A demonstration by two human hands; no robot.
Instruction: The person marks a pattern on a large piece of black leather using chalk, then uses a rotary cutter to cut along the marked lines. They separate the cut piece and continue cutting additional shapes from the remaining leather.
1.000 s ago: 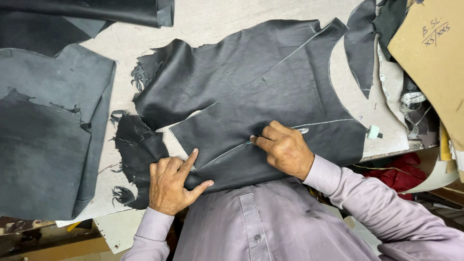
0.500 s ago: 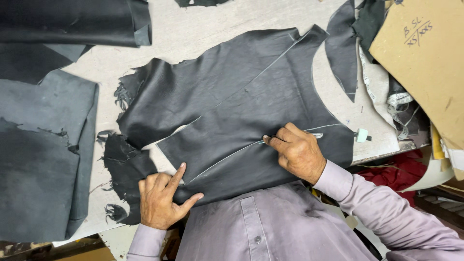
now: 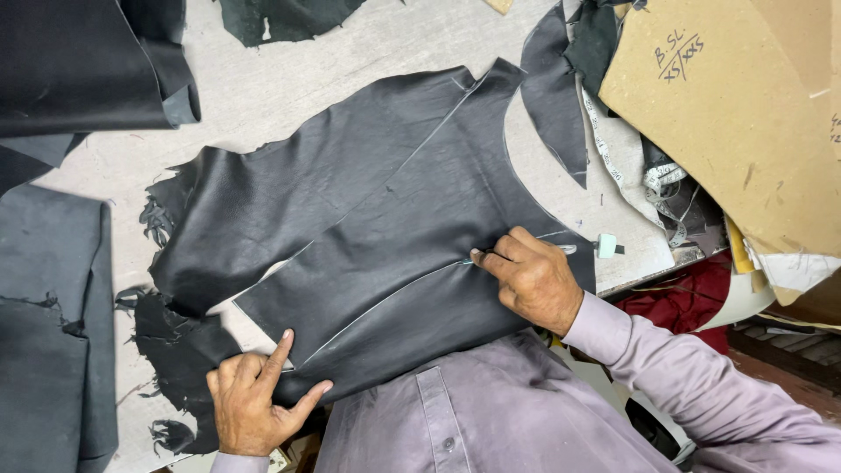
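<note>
Here the black leather panel (image 3: 368, 236) lies flat across the pale worktable (image 3: 263, 96), its near edge at the person's chest; the right hand (image 3: 533, 282) sits on the panel's right part, fingers pinched closed around a slim silver marking tool (image 3: 561, 250) whose tip meets a pale line drawn across the leather; the left hand (image 3: 254, 403) rests at the panel's near left corner, released, forefinger and thumb spread flat and pressing the cut edge down. Left of the panel its edge is ragged, with frayed scraps (image 3: 162, 368) just beside it; farther left lies a grey hide (image 3: 53, 350), well apart. Beyond the panel's far edge a strip of bare table stays open up to a folded dark hide (image 3: 88, 61). Right of the panel, past its curved cut edge, a cardboard pattern (image 3: 727, 114) overhangs crowded offcuts and a measuring tape (image 3: 657, 184), leaving little room there.
</note>
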